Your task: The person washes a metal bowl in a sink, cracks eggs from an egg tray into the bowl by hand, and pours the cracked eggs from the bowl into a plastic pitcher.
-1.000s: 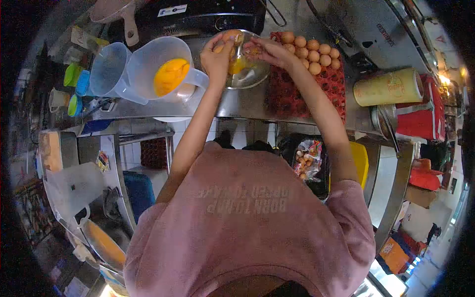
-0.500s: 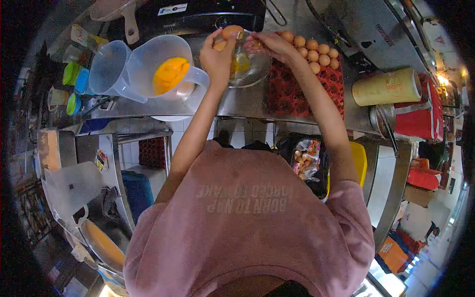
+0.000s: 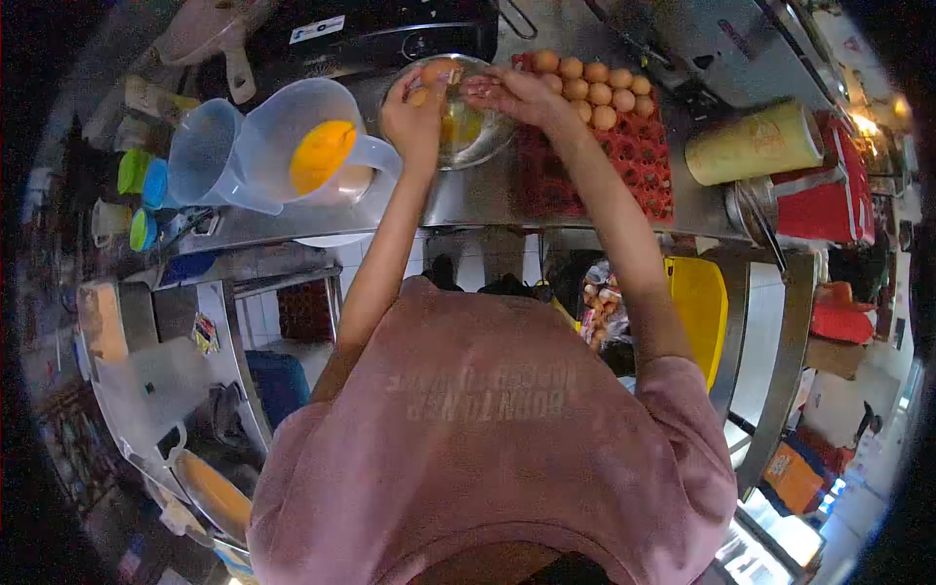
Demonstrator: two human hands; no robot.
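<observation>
A brown egg (image 3: 441,71) shows at the fingertips of my left hand (image 3: 413,119), which is closed around it over a shiny round bowl (image 3: 480,154). A second brown rounded piece shows between the fingers of that hand. Yellowish raw egg (image 3: 462,127) lies in the bowl below. My right hand (image 3: 520,95) is over the bowl's right side, its fingers stretched toward the left hand and nothing visible in them. To the right, a red egg tray (image 3: 629,161) carries several whole brown eggs (image 3: 598,95) in its far rows.
Left of the bowl, a translucent measuring jug (image 3: 278,122) contains orange yolks (image 3: 323,156), with another jug (image 3: 200,146) beside it. A black appliance (image 3: 390,39) stands behind. A yellow cylinder (image 3: 756,143) lies to the right, near a red bag (image 3: 829,200). The steel counter's edge (image 3: 468,219) runs in front of me.
The view has shifted slightly, moving counter items a little left. My left hand still grips the egg over the bowl, and the right hand's fingers look more stretched out.
</observation>
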